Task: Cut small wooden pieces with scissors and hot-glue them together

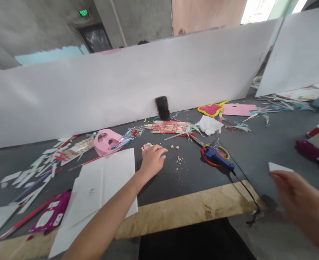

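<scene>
My left hand is low over the dark tabletop, its fingers pointing right and the thumb apart from them; no held thing shows. Just behind it lies a small heap of tiny beige pieces, partly covered by the hand. More small crumb-like pieces are scattered to its right. At the right edge my right hand, blurred, is closed on a small white piece of card, of which only a corner sticks out. A blue glue gun lies between the hands, on top of red-and-yellow-handled scissors.
White paper sheets lie left, beside a purple box-like device. A pink cutout, bundled sticks and crumpled white plastic sit farther back. A phone leans on the white partition. The glue gun's black cord crosses the table edge.
</scene>
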The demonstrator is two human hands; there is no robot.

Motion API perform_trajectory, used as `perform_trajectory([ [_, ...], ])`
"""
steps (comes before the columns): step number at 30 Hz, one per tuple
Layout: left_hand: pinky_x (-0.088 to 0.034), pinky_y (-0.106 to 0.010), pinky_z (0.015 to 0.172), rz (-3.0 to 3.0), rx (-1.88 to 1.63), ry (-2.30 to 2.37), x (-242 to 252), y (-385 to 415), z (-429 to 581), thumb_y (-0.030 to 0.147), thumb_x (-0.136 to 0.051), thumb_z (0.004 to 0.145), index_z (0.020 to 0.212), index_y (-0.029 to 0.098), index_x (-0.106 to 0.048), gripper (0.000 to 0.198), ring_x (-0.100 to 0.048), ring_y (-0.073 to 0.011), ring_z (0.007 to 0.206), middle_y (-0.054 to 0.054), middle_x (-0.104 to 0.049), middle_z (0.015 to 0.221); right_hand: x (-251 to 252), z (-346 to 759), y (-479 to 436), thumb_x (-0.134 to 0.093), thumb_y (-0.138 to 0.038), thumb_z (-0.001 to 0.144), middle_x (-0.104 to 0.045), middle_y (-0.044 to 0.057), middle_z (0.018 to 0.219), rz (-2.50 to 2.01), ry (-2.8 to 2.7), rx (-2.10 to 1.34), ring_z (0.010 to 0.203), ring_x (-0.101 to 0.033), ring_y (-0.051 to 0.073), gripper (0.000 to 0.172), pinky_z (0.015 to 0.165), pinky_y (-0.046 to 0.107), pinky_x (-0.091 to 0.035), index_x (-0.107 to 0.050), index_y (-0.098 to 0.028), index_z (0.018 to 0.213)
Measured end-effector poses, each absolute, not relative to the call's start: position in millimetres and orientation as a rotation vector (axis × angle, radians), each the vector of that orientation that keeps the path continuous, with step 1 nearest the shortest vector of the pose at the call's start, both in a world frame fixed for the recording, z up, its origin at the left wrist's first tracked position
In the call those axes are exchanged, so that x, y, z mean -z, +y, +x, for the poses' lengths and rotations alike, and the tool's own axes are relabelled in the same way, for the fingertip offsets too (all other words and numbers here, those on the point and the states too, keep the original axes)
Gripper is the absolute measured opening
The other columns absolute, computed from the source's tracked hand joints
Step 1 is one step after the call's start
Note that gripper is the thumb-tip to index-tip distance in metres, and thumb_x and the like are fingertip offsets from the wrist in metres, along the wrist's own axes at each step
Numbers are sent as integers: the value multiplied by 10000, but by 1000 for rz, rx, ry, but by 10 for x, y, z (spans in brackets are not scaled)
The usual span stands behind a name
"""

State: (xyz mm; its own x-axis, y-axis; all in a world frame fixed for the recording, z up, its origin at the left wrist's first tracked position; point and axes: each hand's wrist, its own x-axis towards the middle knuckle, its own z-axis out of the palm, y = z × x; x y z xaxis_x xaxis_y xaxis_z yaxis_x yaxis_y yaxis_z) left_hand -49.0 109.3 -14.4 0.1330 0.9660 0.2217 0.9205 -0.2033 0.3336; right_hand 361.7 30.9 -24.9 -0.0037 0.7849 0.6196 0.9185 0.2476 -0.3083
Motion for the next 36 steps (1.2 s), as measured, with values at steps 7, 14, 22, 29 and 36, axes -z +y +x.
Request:
perform_trajectory([
  [7, -273, -442, 893, 2279, -610, 1894, 196, 1404, -238, 290, -569, 808, 993, 268, -673, 214, -446, -294, 1059, -60, -622, 1102, 414, 2465, 301, -450, -248, 876, -572, 110, 974, -1266, -2006, 57, 803, -604, 192, 237, 666, 312, -507, -510, -191, 1099],
  [14, -258, -442, 871, 2273, -563, 1892, 339, 1601, -83, 290, -593, 796, 931, 263, -685, 166, -432, -288, 1044, -60, -633, 1066, 521, 2391, 254, -469, -223, 856, -642, 60, 904, -1219, -2061, -41, 770, -648, 168, 175, 655, 267, -524, -597, -218, 976],
  [22, -253, -444, 858, 2267, -552, 1930, 356, 1619, -81, 312, -570, 815, 893, 262, -689, 151, -441, -281, 1042, -44, -645, 1070, 575, 2416, 269, -452, -179, 852, -661, 65, 907, -1201, -2166, -62, 805, -637, 175, 210, 709, 286, -510, -596, -204, 1004],
  [29, -250, -443, 841, 2269, -547, 1944, 372, 1642, -38, 319, -565, 821, 863, 265, -693, 145, -449, -278, 1037, -35, -659, 1049, 565, 2405, 289, -457, -191, 856, -670, 53, 888, -1201, -2189, -79, 792, -633, 177, 201, 703, 297, -503, -603, -212, 992],
  [36, -252, -443, 851, 2260, -536, 1971, 368, 1629, -21, 321, -571, 814, 854, 259, -691, 141, -460, -273, 1038, -32, -663, 1041, 548, 2400, 274, -456, -192, 868, -663, 57, 875, -1200, -2205, -86, 787, -624, 178, 184, 706, 300, -491, -592, -197, 992],
])
